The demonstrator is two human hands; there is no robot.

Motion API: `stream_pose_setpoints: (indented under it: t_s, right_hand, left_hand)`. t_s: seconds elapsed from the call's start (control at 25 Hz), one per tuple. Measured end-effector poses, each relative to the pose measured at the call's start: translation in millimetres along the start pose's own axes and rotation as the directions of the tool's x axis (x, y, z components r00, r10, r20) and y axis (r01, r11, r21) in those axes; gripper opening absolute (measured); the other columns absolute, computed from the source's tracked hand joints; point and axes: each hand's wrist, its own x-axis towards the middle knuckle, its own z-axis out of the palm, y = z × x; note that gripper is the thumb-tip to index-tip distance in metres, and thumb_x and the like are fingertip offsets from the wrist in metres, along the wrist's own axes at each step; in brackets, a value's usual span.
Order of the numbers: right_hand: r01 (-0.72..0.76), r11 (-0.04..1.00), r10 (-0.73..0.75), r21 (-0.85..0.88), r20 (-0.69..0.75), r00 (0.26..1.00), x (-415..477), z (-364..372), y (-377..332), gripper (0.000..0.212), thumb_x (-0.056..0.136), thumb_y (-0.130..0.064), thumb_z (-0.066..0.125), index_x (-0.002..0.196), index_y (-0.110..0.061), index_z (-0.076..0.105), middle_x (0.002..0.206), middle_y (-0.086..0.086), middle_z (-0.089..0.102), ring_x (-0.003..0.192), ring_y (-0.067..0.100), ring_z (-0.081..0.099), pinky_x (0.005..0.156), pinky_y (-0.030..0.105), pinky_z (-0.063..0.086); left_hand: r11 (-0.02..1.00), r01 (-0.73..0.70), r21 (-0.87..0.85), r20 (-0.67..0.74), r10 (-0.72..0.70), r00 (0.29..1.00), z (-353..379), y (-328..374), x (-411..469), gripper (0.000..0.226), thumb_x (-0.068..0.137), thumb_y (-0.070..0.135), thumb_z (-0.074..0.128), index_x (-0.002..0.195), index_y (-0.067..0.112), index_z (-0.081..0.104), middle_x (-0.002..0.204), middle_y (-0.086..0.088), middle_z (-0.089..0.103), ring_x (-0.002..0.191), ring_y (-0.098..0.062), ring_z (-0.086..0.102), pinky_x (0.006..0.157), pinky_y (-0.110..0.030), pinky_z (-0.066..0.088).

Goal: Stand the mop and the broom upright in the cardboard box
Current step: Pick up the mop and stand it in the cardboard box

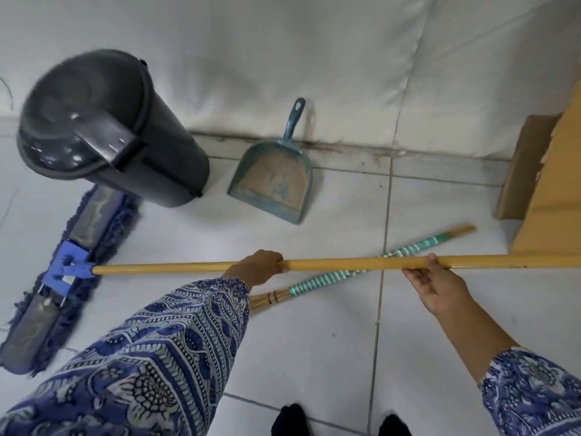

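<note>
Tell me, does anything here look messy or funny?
Yes. The broom lies flat on the floor tiles, crossing under the mop handle that both hands hold. The blue dustpan leaning on the wall looks dusty inside, and the cardboard box has a ragged, torn edge on its flap.

left hand (pixel 257 267) wraps mop (pixel 345 264) handle, held level | right hand (pixel 437 283) grips it toward 3 o'clock | mop head at 9 o'clock beside bin (pixel 107 127) | broom (pixel 361 269) flat on tiled floor (pixel 314 341) beneath handle | dustpan (pixel 273 180) at 12 | cardboard box (pixel 550 184) at 3
</note>
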Motion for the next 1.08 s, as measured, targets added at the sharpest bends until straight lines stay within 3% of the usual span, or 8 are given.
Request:
stream_pose_setpoints:
  t_s: [0.2,0.36,0.56,0.72,0.84,0.92,1.08]
  right_hand:
    - [0.113,0.993,-0.113,-0.012,0.030,0.993,-117.4,11.2,-68.3,0.018,0.096,-0.011,0.041,0.081,-0.009,0.051,0.125,0.017,0.053,0.115,0.029,0.056,0.103,0.043,0.041]
    - [0.202,0.979,-0.202,-0.009,0.041,0.979,-213.8,-1.6,-112.8,0.017,0.096,-0.009,0.040,0.082,-0.009,0.050,0.089,0.008,0.056,0.082,0.018,0.059,0.110,0.049,0.036]
    - [0.310,0.947,-0.303,-0.081,0.089,0.949,-310.5,-7.7,-148.3,0.019,0.096,-0.010,0.041,0.081,-0.009,0.052,0.086,0.010,0.058,0.082,0.018,0.059,0.104,0.047,0.040]
    - [0.419,0.895,-0.402,-0.155,0.128,0.907,-397.5,-2.0,-185.6,0.018,0.096,-0.013,0.042,0.082,-0.013,0.053,0.096,0.014,0.061,0.101,0.027,0.057,0.093,0.042,0.045]
    - [0.516,0.834,-0.489,-0.196,0.169,0.856,-467.8,8.6,-220.4,0.018,0.095,-0.013,0.043,0.080,-0.014,0.053,0.106,0.019,0.058,0.101,0.027,0.056,0.091,0.042,0.047]
    - [0.598,0.778,-0.561,-0.193,0.215,0.799,-520.6,12.7,-248.5,0.019,0.095,-0.013,0.044,0.079,-0.013,0.053,0.098,0.016,0.060,0.096,0.026,0.058,0.090,0.043,0.048]
    - [0.774,0.608,-0.703,-0.175,0.335,0.628,-629.0,15.8,-306.3,0.021,0.095,-0.014,0.045,0.075,-0.014,0.049,0.082,0.008,0.060,0.077,0.015,0.059,0.083,0.043,0.050]
  left_hand:
    - [0.996,-0.077,-0.050,0.017,0.078,0.997,-49.7,43.9,-88.4,0.033,0.095,0.030,0.046,0.105,0.002,0.060,0.083,-0.004,0.051,0.080,-0.021,0.048,0.073,-0.032,0.037]
    - [0.991,-0.121,-0.064,0.004,0.122,0.993,-72.3,85.1,-163.0,0.031,0.095,0.029,0.046,0.104,0.004,0.062,0.068,0.005,0.048,0.078,-0.020,0.049,0.073,-0.031,0.039]
    - [0.980,-0.188,-0.069,-0.038,0.185,0.982,-91.7,116.2,-235.5,0.028,0.096,0.025,0.044,0.103,0.004,0.062,0.065,0.011,0.044,0.080,-0.019,0.050,0.075,-0.030,0.038]
    - [0.963,-0.261,-0.066,-0.089,0.255,0.963,-116.7,146.4,-303.4,0.024,0.096,0.024,0.044,0.092,0.007,0.061,0.066,0.008,0.047,0.077,-0.018,0.048,0.066,-0.024,0.036]
    - [0.942,-0.310,-0.126,-0.126,0.294,0.947,-139.6,174.1,-354.4,0.022,0.094,0.023,0.048,0.073,0.019,0.053,0.064,0.010,0.046,0.066,-0.012,0.046,0.060,-0.019,0.034]
    - [0.923,-0.344,-0.171,-0.180,0.314,0.932,-156.6,199.3,-392.2,0.023,0.093,0.023,0.050,0.070,0.023,0.049,0.065,0.010,0.046,0.060,-0.006,0.041,0.064,-0.020,0.036]
    - [0.870,-0.472,-0.140,-0.322,0.411,0.853,-196.6,262.5,-470.8,0.031,0.094,0.027,0.049,0.063,0.030,0.044,0.063,0.014,0.047,0.056,0.001,0.041,0.054,-0.012,0.033]
